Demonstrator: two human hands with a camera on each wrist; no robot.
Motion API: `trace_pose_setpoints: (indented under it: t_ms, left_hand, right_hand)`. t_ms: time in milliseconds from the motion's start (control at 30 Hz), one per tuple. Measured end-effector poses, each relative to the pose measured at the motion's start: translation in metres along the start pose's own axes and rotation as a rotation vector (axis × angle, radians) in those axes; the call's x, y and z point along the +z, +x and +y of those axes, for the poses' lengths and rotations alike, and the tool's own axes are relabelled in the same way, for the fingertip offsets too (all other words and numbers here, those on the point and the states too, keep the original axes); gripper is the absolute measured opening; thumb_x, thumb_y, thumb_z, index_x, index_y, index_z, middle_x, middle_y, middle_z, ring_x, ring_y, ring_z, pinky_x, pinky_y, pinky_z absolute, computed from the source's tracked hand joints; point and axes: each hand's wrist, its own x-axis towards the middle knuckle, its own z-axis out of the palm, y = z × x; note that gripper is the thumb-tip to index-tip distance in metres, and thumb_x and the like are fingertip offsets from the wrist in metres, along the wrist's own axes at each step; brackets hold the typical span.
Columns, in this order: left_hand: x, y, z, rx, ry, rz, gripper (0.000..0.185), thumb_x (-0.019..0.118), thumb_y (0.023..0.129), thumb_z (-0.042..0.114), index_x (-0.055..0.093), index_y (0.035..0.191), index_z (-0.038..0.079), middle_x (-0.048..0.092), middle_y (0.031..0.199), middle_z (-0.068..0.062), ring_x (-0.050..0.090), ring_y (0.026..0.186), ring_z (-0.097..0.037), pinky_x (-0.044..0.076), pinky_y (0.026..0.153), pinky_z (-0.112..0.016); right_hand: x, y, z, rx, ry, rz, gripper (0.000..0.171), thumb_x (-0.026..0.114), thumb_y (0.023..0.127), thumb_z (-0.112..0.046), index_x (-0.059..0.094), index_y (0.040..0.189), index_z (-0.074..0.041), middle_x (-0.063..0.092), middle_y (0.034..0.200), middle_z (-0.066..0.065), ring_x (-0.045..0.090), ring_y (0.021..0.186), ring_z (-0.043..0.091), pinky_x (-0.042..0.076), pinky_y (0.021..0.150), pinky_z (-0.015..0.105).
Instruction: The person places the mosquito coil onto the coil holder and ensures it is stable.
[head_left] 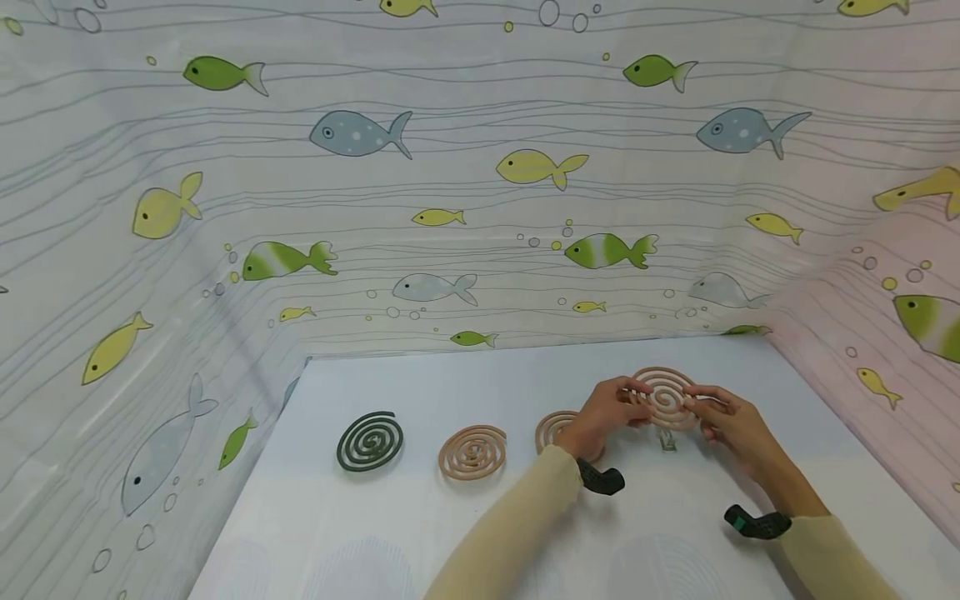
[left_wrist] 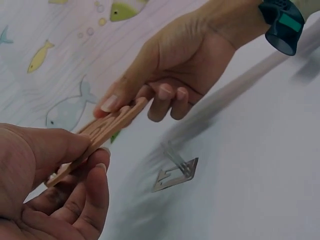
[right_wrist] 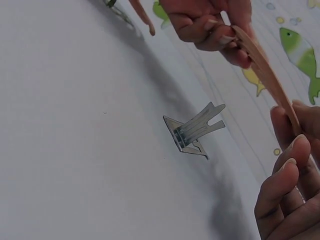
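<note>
- Far left on the white table (head_left: 450, 533) lies a dark green mosquito coil (head_left: 370, 441), flat and alone
- Just right of it sits a tan mosquito coil (head_left: 472, 451), flat too, apart from its dark neighbour
- A third tan coil (head_left: 553, 427) shows further right, partly hidden
- A small metal coil stand (right_wrist: 194, 131) rests on the tabletop, its forked prong tilted up
- Fish-patterned cloth (head_left: 450, 167) walls in the table at the back and both sides
</note>
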Motion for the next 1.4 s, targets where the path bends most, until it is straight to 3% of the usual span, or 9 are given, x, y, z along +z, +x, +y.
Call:
trace_pose_setpoints:
  t_ms: [167, 367, 467, 667, 767, 900, 1133, 1400]
  left_hand:
    - [0.005, -0.004, -0.002, 0.013, 0.009, -0.001, 0.027, 0.076, 0.091, -0.002, 0.07, 0.117, 0.004, 0.065, 0.079, -0.001, 0.065, 0.071, -0.016, 0.058, 0.086, -0.05]
    - [0.008, -0.009, -0.004, 0.051, 0.052, -0.043, 0.028, 0.075, 0.09, -0.004, 0.069, 0.117, 0.003, 0.062, 0.076, 0.001, 0.063, 0.068, -0.012, 0.06, 0.079, -0.039]
    - [0.011, -0.011, -0.004, 0.068, 0.076, -0.061, 0.028, 0.074, 0.091, -0.003, 0.069, 0.117, 0.003, 0.061, 0.075, 0.002, 0.063, 0.067, -0.012, 0.06, 0.078, -0.039]
    - [0.019, -0.016, -0.007, 0.074, 0.155, -0.052, 0.025, 0.076, 0.091, -0.001, 0.071, 0.114, 0.008, 0.062, 0.074, 0.001, 0.07, 0.072, -0.027, 0.06, 0.074, -0.042]
    - [0.022, -0.018, -0.009, 0.078, 0.162, -0.049, 0.025, 0.075, 0.09, -0.002, 0.071, 0.113, 0.008, 0.063, 0.075, -0.001, 0.07, 0.07, -0.025, 0.06, 0.072, -0.041]
    - [0.025, -0.02, -0.012, 0.06, 0.162, -0.042, 0.024, 0.073, 0.09, -0.003, 0.071, 0.111, 0.008, 0.063, 0.074, 0.0, 0.066, 0.065, -0.014, 0.059, 0.071, -0.04]
    - [0.031, -0.023, -0.02, 0.024, 0.167, -0.002, 0.018, 0.074, 0.091, 0.0, 0.072, 0.108, 0.007, 0.064, 0.07, 0.001, 0.068, 0.064, -0.016, 0.058, 0.065, -0.032]
    - [0.032, -0.026, -0.022, -0.027, 0.212, 0.029, 0.016, 0.073, 0.093, 0.002, 0.071, 0.106, 0.01, 0.066, 0.071, -0.001, 0.068, 0.065, -0.019, 0.055, 0.061, -0.029]
  right_hand:
    - [-0.001, -0.004, 0.003, -0.011, -0.043, 0.01, 0.028, 0.07, 0.101, -0.027, 0.065, 0.126, -0.016, 0.069, 0.092, -0.01, 0.054, 0.065, 0.007, 0.048, 0.057, 0.025]
    - [-0.002, -0.01, 0.006, -0.008, -0.063, 0.008, 0.029, 0.07, 0.101, -0.027, 0.065, 0.127, -0.016, 0.068, 0.093, -0.008, 0.055, 0.066, 0.008, 0.049, 0.057, 0.025]
    - [-0.003, -0.013, 0.007, -0.013, -0.055, 0.007, 0.029, 0.069, 0.101, -0.025, 0.065, 0.128, -0.014, 0.068, 0.091, -0.008, 0.055, 0.065, 0.008, 0.049, 0.056, 0.025]
    - [-0.002, -0.02, 0.005, 0.012, -0.066, 0.006, 0.033, 0.07, 0.101, -0.025, 0.064, 0.13, -0.012, 0.067, 0.091, -0.007, 0.054, 0.065, 0.009, 0.049, 0.056, 0.026]
    - [-0.002, -0.023, 0.005, 0.033, -0.083, 0.008, 0.036, 0.07, 0.101, -0.027, 0.062, 0.133, -0.011, 0.068, 0.094, -0.007, 0.054, 0.066, 0.01, 0.049, 0.057, 0.027]
    - [-0.004, -0.024, 0.009, 0.049, -0.14, 0.008, 0.042, 0.069, 0.101, -0.031, 0.06, 0.136, -0.011, 0.068, 0.096, -0.007, 0.053, 0.067, 0.01, 0.05, 0.057, 0.028]
    - [-0.002, -0.026, 0.015, 0.053, -0.234, 0.002, 0.047, 0.071, 0.1, -0.034, 0.059, 0.137, -0.008, 0.066, 0.097, -0.005, 0.053, 0.065, 0.009, 0.051, 0.056, 0.029]
    - [0.003, -0.024, 0.016, 0.043, -0.232, -0.007, 0.048, 0.072, 0.099, -0.033, 0.06, 0.136, -0.005, 0.067, 0.096, -0.003, 0.051, 0.063, 0.009, 0.051, 0.054, 0.03]
